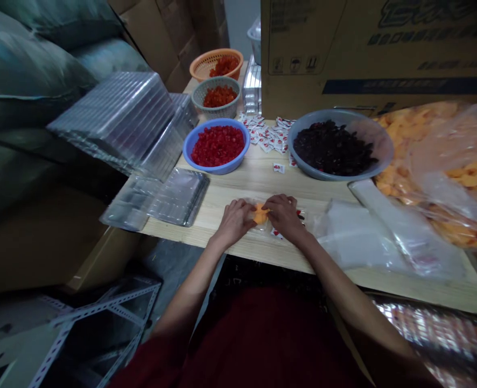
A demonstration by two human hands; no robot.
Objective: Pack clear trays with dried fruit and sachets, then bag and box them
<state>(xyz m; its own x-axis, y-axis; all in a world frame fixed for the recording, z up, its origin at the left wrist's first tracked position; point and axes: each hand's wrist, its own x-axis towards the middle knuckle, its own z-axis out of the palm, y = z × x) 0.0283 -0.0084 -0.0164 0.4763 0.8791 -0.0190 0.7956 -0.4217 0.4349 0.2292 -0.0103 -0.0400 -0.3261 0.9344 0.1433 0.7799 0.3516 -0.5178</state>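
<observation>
The left hand (pixel 236 219) and right hand (pixel 286 216) pinch the orange piece (pixel 260 214) from opposite sides, equally near; its long axis is unclear.

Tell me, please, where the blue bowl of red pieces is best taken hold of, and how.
Probably by the rim of the blue bowl, left hand on the left and right hand on the right, coming from the near side. It stands upright, with its round rim showing around the red pieces. The greenish basket close behind makes the far side look tighter.
</observation>
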